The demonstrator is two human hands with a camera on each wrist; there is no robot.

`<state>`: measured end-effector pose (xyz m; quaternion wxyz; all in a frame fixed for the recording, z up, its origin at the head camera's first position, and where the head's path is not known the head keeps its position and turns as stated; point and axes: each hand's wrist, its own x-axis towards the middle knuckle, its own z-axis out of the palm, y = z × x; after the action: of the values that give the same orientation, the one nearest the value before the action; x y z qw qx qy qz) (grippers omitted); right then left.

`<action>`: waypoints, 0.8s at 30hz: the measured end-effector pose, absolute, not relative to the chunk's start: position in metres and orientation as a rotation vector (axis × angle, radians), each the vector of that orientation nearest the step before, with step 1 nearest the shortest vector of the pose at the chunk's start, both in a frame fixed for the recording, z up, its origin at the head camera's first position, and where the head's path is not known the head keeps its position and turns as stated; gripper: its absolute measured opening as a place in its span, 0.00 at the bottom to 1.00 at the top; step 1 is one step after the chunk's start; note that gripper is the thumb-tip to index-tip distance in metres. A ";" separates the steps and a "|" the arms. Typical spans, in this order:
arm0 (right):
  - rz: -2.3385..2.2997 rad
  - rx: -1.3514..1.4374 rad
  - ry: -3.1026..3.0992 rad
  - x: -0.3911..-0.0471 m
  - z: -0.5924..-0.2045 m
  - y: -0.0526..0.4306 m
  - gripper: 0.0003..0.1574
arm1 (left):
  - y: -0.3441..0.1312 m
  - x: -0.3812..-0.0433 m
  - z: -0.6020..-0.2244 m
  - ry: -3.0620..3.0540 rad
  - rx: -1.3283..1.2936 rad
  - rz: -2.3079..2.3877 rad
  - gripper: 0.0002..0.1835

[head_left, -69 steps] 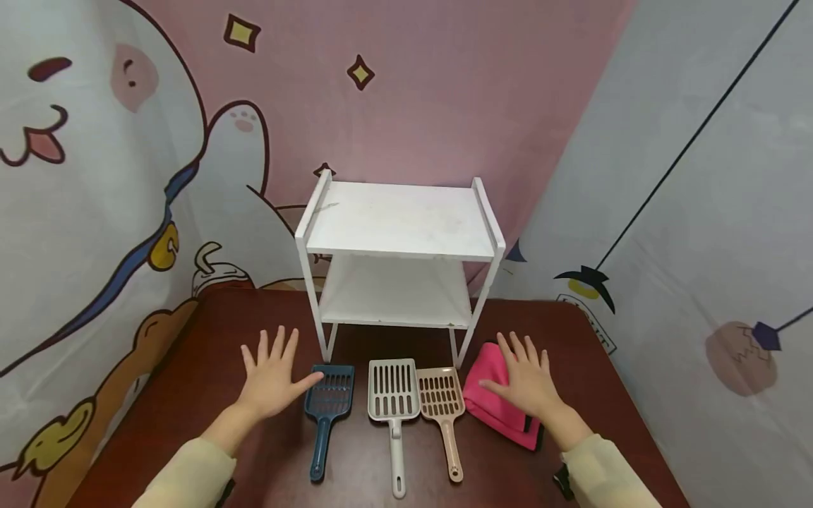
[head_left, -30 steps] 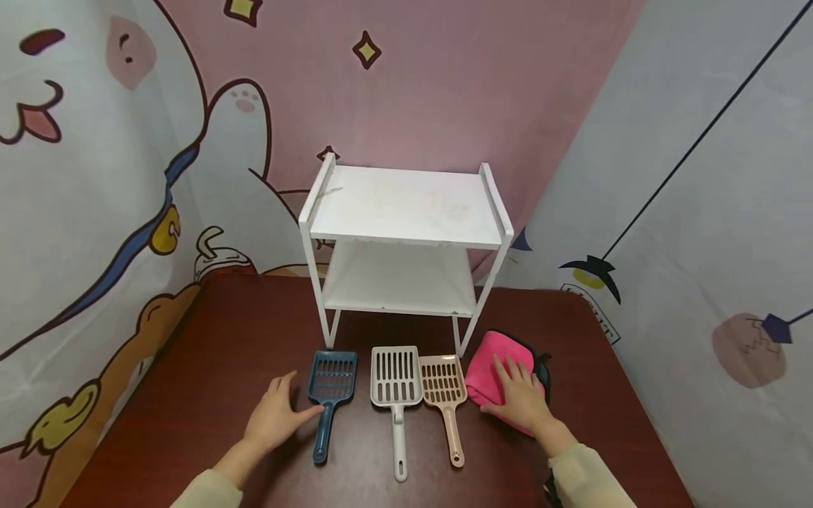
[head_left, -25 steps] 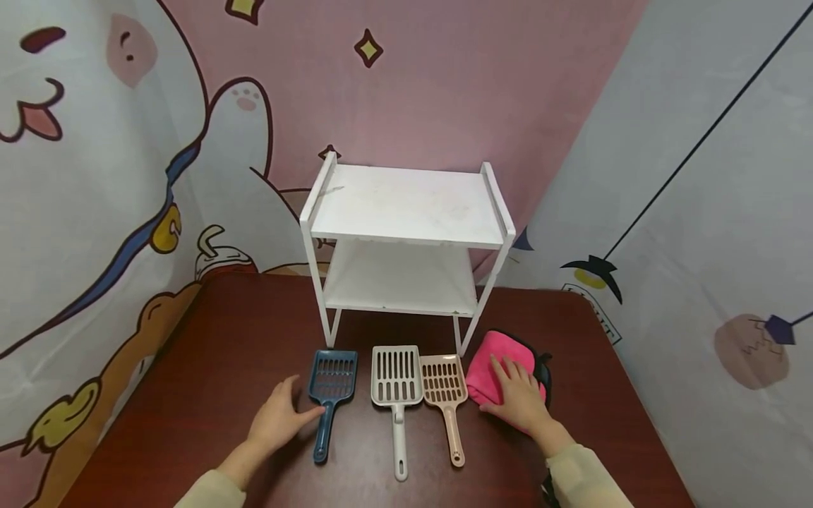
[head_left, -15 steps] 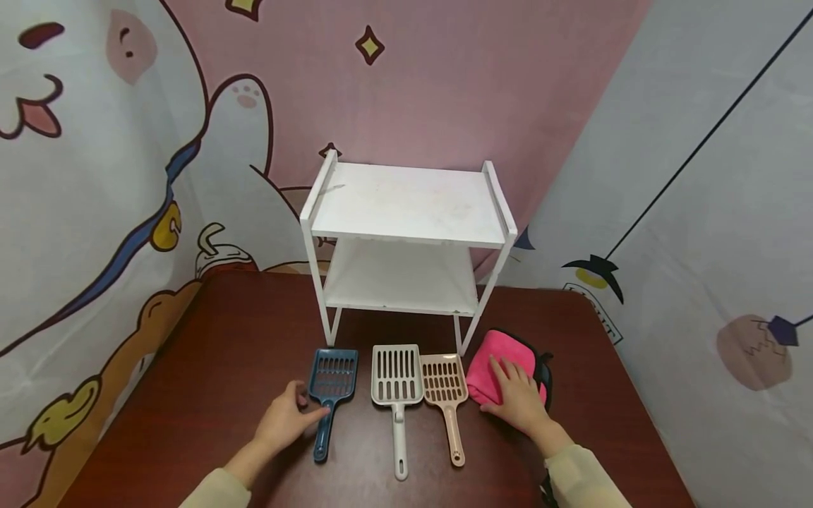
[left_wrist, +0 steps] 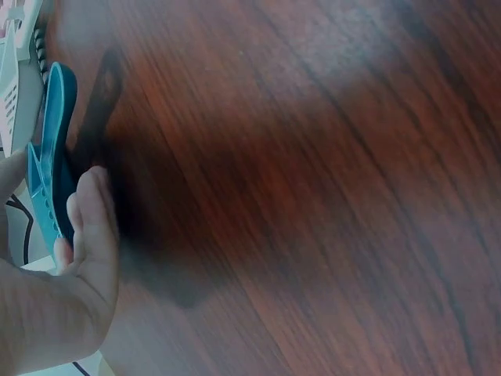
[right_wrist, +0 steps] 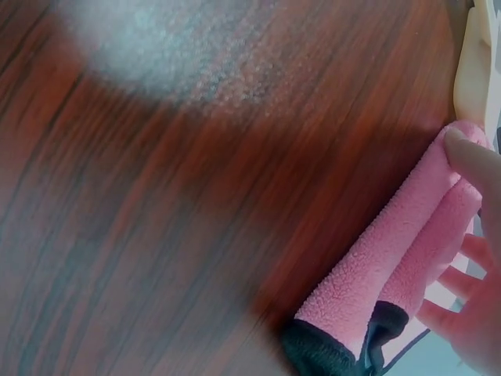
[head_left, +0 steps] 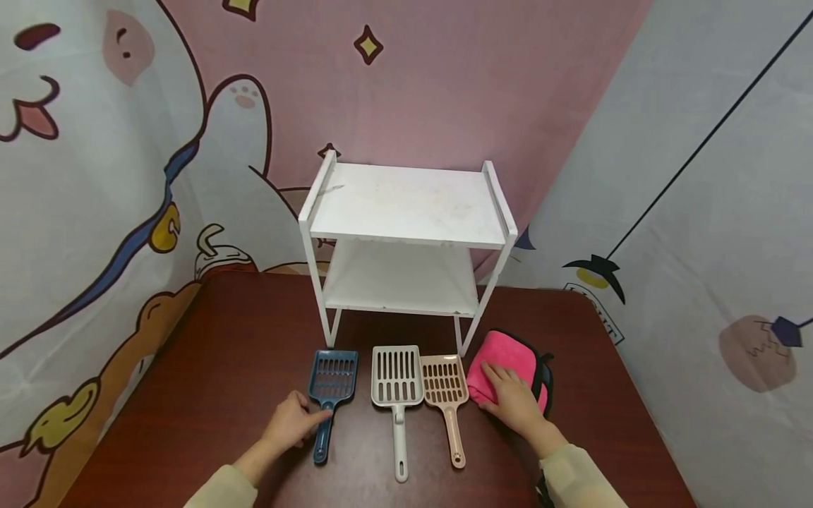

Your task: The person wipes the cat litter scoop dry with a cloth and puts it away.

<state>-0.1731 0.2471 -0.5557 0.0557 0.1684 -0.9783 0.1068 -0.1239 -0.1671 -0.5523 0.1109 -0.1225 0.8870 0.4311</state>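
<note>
My left hand is at the blue litter scoop, thumb on its neck and fingers bent in from the left. The left wrist view shows the scoop's handle edge-on between thumb and fingers. My right hand rests on a folded pink cloth with black edging, its fingers spread over the top. In the right wrist view the thumb touches one end of the fleecy pink cloth. Between the hands lie a white litter scoop and a beige litter scoop, heads side by side.
Behind the scoops a white two-tier shelf stands on the dark brown table. Its front legs come down close to the blue scoop and the pink cloth. A printed cartoon backdrop rises behind and along both sides.
Both hands have come down from spread above the table. The left has closed in on the blue scoop's neck; the right has settled on the pink cloth, its fingers lately drawn in slightly.
</note>
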 end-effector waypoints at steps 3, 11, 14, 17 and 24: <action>0.316 0.514 -2.962 -0.174 -0.557 0.246 0.42 | -0.165 -0.122 -0.551 2.601 -0.352 1.242 0.23; 0.304 0.493 -2.944 -0.175 -0.557 0.246 0.34 | -0.164 -0.118 -0.550 2.639 -0.245 1.204 0.12; 0.345 0.477 -2.930 -0.176 -0.555 0.248 0.29 | -0.164 -0.118 -0.550 2.639 -0.211 1.209 0.10; 0.440 0.461 -2.920 -0.177 -0.553 0.251 0.25 | -0.165 -0.117 -0.550 2.603 -0.215 1.246 0.10; 0.720 0.389 -2.941 -0.182 -0.541 0.263 0.26 | -0.165 -0.116 -0.544 2.420 -0.319 1.409 0.11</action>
<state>-0.1821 0.2629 -0.5408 0.0442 0.1272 -0.9624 0.2357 -0.1163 -0.1653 -0.5443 0.1608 -0.1119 0.8474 0.4935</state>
